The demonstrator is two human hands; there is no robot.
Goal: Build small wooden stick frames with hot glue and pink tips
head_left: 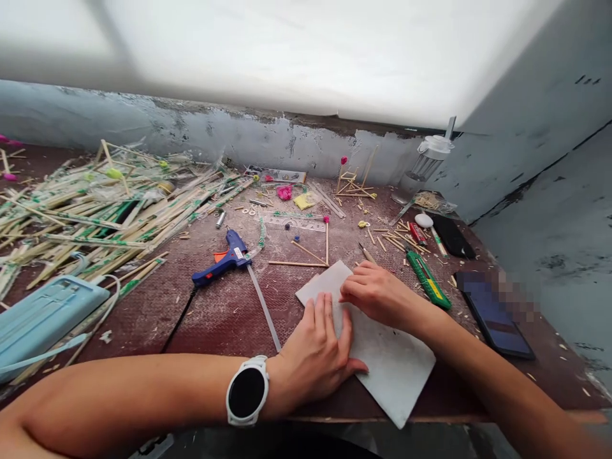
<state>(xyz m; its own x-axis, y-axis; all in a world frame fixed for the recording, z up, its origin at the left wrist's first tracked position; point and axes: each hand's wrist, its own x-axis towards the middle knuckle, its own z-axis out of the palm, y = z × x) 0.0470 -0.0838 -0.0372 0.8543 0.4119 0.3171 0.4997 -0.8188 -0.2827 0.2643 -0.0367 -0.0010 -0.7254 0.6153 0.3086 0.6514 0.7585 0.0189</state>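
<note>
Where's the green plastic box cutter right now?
In the head view's right half, the green plastic box cutter lies between the right hand and the dark rectangular phone.

head cam, single wide view | worn on head, above near edge of maroon tabletop | faces forward, down | close on left hand, right hand | reaches far peeling wall, right-side grey wall

The reddish tabletop (rather dusty) carries a pale sheet, wooden sticks and a glue gun.
</note>
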